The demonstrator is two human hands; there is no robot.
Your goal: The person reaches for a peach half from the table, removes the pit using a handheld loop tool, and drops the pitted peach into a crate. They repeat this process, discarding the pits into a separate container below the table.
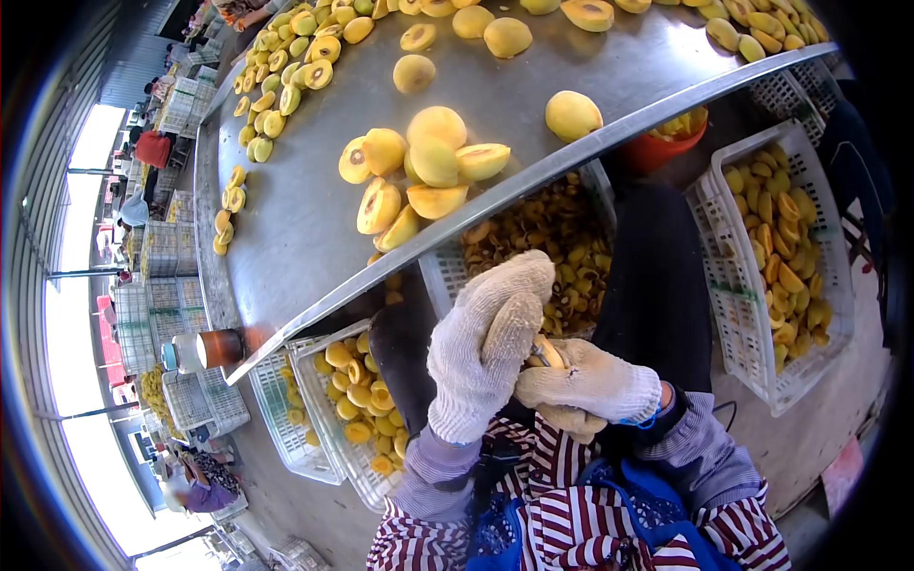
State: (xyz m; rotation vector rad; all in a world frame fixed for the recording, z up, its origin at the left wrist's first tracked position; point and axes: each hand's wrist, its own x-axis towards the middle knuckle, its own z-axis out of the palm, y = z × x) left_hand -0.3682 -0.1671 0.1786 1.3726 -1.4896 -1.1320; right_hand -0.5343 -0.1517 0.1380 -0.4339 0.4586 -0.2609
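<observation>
Both hands wear off-white knitted gloves and meet over the lap. My left hand (490, 338) has its fingers together, pointing up and bent over toward the other hand; whatever lies behind them is hidden. My right hand (590, 383) is closed around a small tool, whose metal part shows at a piece of yellow fruit (547, 352) between the two hands. Just beyond, near the edge of the metal table (314, 219), sits a pile of halved yellow fruit (435, 162). Below that edge is a crate of brownish fruit scraps (571, 276).
White crates of yellow fruit stand at the right (781, 257) and lower left (357, 400). A red bucket (666, 143) is under the table edge. More fruit (324, 48) lies at the table's far side. Other people and stacked crates (171, 247) appear at the left.
</observation>
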